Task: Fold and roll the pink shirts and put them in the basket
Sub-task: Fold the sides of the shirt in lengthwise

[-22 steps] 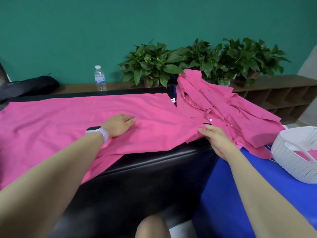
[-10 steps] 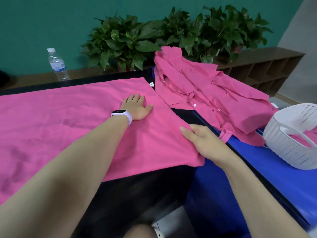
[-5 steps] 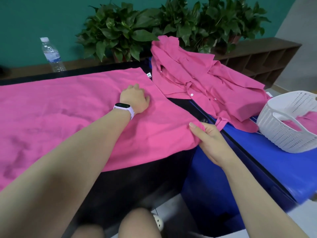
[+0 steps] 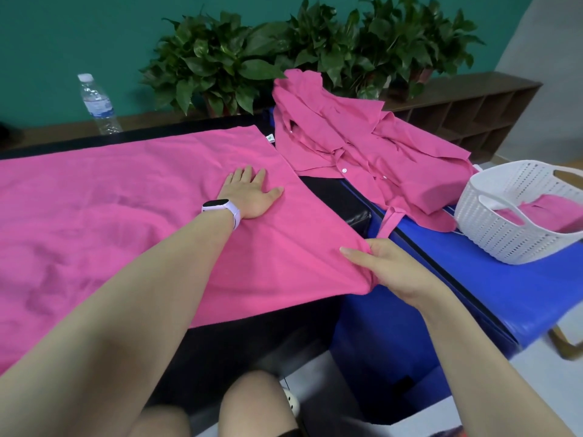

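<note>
Where right grip (image 4: 383, 268) pinches: shirt (image 4: 126, 222) corner.

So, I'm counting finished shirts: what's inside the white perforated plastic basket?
Pink fabric lies inside the white perforated plastic basket; its wall and handle cover the rest, so no count.

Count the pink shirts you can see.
3: one spread flat, one crumpled beside it, one in the basket. More may hide in the crumpled heap.
</note>
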